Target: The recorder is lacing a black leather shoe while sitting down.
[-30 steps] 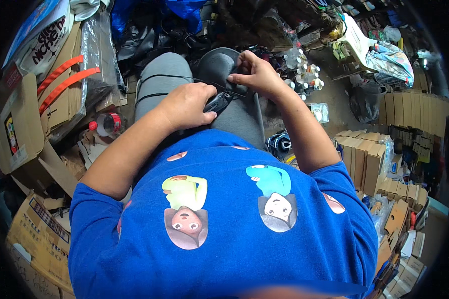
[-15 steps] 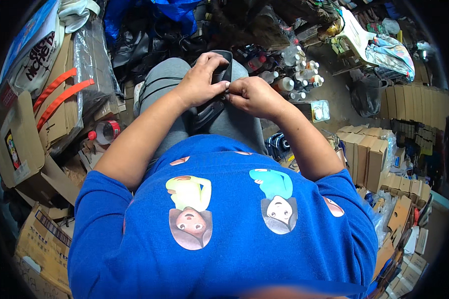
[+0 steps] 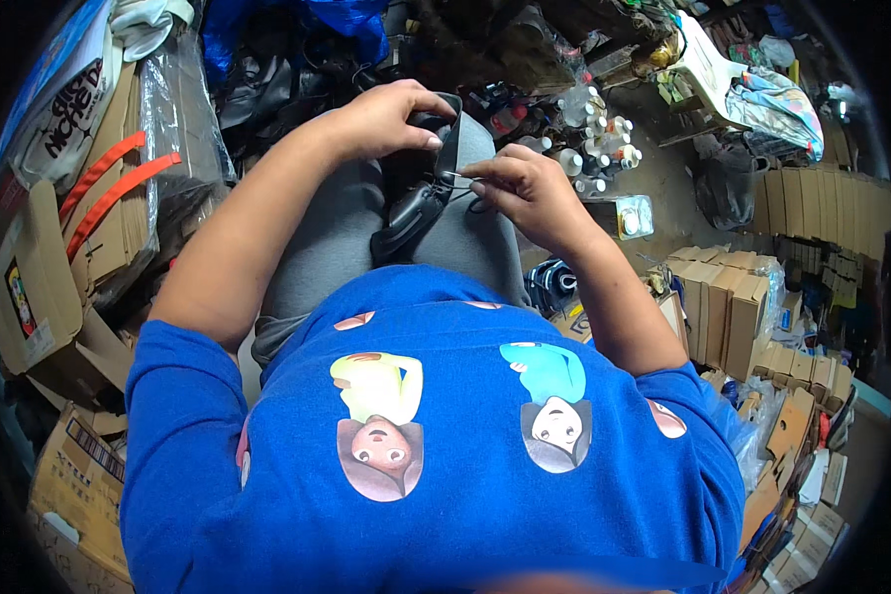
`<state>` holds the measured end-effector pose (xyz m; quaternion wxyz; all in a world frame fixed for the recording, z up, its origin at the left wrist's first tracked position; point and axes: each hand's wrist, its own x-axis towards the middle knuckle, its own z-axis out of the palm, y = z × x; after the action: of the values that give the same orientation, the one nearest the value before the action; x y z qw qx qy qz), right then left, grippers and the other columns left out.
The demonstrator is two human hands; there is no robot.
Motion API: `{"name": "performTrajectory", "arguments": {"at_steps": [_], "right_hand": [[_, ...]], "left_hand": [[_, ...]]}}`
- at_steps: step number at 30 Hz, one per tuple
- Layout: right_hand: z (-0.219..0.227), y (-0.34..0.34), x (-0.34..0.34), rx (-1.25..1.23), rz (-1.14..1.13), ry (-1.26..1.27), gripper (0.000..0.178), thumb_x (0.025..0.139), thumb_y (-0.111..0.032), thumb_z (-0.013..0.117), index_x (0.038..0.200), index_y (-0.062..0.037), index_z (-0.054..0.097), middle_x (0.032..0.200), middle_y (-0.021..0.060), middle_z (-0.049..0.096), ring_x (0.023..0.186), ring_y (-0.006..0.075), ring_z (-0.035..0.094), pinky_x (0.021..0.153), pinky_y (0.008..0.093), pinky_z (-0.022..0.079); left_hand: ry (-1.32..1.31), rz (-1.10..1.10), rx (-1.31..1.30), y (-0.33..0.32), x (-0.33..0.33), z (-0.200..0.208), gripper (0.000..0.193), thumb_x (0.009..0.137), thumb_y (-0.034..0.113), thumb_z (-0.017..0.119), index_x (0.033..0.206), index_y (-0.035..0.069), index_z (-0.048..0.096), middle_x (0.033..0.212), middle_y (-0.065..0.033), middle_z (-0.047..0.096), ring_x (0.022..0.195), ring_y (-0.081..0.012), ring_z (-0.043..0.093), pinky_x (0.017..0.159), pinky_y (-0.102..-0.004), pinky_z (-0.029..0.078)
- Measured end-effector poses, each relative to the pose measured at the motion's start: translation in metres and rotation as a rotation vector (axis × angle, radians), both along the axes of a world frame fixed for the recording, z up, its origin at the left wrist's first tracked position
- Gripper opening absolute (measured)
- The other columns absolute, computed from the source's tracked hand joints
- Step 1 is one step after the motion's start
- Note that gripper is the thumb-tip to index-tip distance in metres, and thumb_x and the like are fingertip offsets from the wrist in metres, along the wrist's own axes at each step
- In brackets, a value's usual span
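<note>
A black leather-looking shoe (image 3: 413,216) lies tilted across my lap, its rounded end toward my belly and a raised dark band (image 3: 449,139) at its far side. My left hand (image 3: 391,121) curls over the far part, fingertips at the band's upper edge and thumb bent below; the palm side is hidden. On the near right, my right hand (image 3: 525,188) pinches a thin cord (image 3: 462,178) between thumb and fingers. This cord runs to the shoe's side and catches some light. Under the shoe are my grey trouser legs (image 3: 327,223).
Several plastic bottles (image 3: 594,139) crowd the floor beyond my right knee. Flattened cardboard (image 3: 728,307) is stacked at right, and an open carton (image 3: 40,287) stands at left near two orange strips (image 3: 119,203). Black bags or leather pieces (image 3: 262,84) lie ahead. A white plastic chair (image 3: 708,64) is far right.
My hands were close together over the shoe and have moved apart. The left went up and away; the right drew back to the right with the cord, uncovering more of the shoe.
</note>
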<state>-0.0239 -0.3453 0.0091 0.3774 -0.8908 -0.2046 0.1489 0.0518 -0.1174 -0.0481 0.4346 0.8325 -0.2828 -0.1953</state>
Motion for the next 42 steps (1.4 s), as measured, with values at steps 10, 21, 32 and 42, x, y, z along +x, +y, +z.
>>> {"name": "performTrajectory", "arguments": {"at_steps": [10, 21, 32, 42], "right_hand": [[-0.01, 0.01, 0.01, -0.216, 0.044, -0.078, 0.019, 0.08, -0.017, 0.064, 0.096, -0.0129, 0.073, 0.085, 0.0137, 0.063, 0.082, 0.0307, 0.064, 0.075, 0.038, 0.051], [-0.002, 0.032, 0.001, -0.388, 0.052, -0.226, 0.018, 0.077, -0.016, 0.063, 0.091, -0.0099, 0.072, 0.082, 0.0135, 0.064, 0.08, 0.0314, 0.064, 0.077, 0.0412, 0.051], [-0.005, 0.019, 0.011, -0.305, 0.111, -0.201, 0.024, 0.071, -0.012, 0.068, 0.094, -0.0178, 0.073, 0.082, 0.0101, 0.064, 0.078, 0.0289, 0.065, 0.074, 0.0404, 0.05], [-0.005, 0.025, 0.011, -0.363, 0.137, -0.222, 0.017, 0.074, -0.012, 0.067, 0.09, -0.0155, 0.071, 0.083, 0.0108, 0.063, 0.081, 0.029, 0.064, 0.075, 0.0386, 0.05]], "left_hand": [[0.054, -0.073, 0.03, 0.0, 0.004, 0.016, 0.026, 0.075, 0.014, 0.075, 0.1, 0.009, 0.067, 0.098, -0.0068, 0.058, 0.099, -0.0245, 0.057, 0.095, -0.0341, 0.042], [0.003, -0.115, -0.005, 0.003, 0.004, 0.008, 0.033, 0.073, 0.011, 0.075, 0.106, 0.012, 0.067, 0.106, -0.0098, 0.055, 0.105, -0.026, 0.055, 0.094, -0.0352, 0.043], [0.07, -0.147, 0.069, 0.007, 0.0, 0.019, 0.044, 0.071, 0.006, 0.076, 0.113, 0.013, 0.064, 0.108, -0.0086, 0.056, 0.107, -0.0258, 0.054, 0.097, -0.0352, 0.042], [0.114, -0.156, 0.018, 0.006, 0.001, 0.016, 0.046, 0.069, 0.004, 0.077, 0.112, 0.013, 0.065, 0.106, -0.0086, 0.055, 0.104, -0.025, 0.054, 0.095, -0.0341, 0.042]]}}
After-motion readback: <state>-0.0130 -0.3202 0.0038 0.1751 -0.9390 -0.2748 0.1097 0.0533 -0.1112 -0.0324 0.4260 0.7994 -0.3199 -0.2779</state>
